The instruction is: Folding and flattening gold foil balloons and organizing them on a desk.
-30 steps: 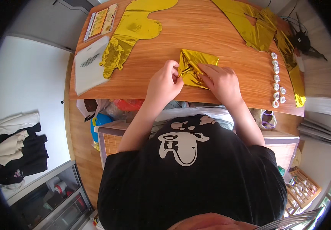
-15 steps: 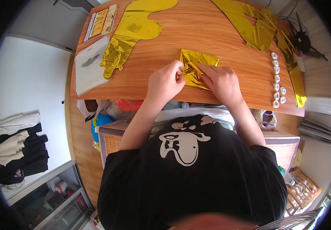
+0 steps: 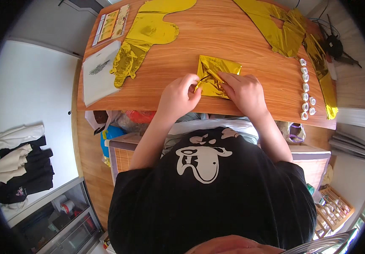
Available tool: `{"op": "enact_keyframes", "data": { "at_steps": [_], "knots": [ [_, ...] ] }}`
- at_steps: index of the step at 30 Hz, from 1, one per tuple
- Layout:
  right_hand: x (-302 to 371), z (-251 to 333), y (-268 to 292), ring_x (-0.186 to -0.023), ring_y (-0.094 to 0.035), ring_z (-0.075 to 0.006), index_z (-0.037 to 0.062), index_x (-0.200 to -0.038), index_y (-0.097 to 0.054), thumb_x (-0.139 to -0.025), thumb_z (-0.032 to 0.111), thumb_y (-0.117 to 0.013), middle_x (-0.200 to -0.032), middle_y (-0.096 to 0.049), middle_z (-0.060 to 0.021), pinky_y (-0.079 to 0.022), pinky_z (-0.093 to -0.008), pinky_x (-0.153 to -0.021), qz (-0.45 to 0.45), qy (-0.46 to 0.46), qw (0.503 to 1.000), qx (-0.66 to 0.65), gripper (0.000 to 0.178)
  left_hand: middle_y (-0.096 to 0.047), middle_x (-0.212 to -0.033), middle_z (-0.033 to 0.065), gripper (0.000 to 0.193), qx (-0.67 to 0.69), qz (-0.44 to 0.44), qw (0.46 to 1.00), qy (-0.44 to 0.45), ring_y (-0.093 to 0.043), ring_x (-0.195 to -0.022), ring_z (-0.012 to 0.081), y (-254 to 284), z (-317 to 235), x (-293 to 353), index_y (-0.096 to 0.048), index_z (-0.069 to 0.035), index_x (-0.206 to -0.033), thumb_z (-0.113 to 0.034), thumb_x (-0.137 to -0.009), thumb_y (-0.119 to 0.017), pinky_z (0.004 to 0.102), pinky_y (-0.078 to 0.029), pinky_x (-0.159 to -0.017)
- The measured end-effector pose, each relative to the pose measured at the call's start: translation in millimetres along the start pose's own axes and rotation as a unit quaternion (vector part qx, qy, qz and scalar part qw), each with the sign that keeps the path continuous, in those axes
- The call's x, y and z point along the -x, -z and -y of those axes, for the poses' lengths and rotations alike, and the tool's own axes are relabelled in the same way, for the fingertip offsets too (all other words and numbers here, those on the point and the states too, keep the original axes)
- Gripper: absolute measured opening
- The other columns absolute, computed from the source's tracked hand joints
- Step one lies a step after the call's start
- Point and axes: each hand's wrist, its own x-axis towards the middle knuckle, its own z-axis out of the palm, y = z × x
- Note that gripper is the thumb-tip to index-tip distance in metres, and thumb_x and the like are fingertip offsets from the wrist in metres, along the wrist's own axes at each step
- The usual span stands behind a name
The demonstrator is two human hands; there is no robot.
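Observation:
A folded gold foil balloon (image 3: 213, 88) forms a small, wrinkled, roughly square packet near the table's front edge. My left hand (image 3: 181, 94) pinches a narrow lifted flap at its left side between thumb and fingers. My right hand (image 3: 246, 92) grips the packet from the right, fingers together on a crumpled fold and thumb lower down. What lies beneath its fingers is hidden. Both forearms reach in from the near side.
Flat gold foil balloons lie at the far left (image 3: 159, 31) and far right (image 3: 284, 34). Clear plastic bags (image 3: 100, 72) and a printed card (image 3: 111, 26) lie at left. Several small white ribbon rolls (image 3: 304, 87) line the right side. The wooden table's (image 3: 157, 91) front edge is close.
My left hand has shifted slightly left and down, drawing a thin foil flap away from the packet. My right hand has stayed almost still on the foil.

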Motion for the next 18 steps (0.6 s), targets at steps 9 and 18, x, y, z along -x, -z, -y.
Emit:
{"op": "enact_keyframes", "data": {
  "at_steps": [9,18],
  "knots": [
    [-0.2,2.8,0.7,-0.073,-0.069,-0.0280,0.0134,-0.122,-0.073,-0.088,0.019,-0.075,-0.101,-0.077,-0.0064,-0.055,-0.0378,-0.070,-0.003,0.004,1.000,0.007,0.035,-0.075,-0.095,0.0113,0.030,0.059,0.012,0.997,0.037,-0.076,-0.088,0.0236,4.2,1.8,10.1,-0.061,-0.004,-0.112,-0.003,-0.085,-0.075,0.0347,-0.060,-0.076],
    [1.0,2.6,-1.1,-0.075,-0.070,-0.0274,0.0130,-0.122,-0.073,-0.089,0.019,-0.075,-0.103,-0.077,-0.0061,-0.055,-0.0375,-0.072,-0.005,0.004,1.000,0.005,0.034,-0.076,-0.098,0.0104,0.031,0.087,0.028,0.995,0.049,-0.077,-0.091,0.0209,7.6,4.5,11.0,-0.062,-0.003,-0.112,0.000,-0.084,-0.075,0.0306,-0.059,-0.078]
  ]
}}
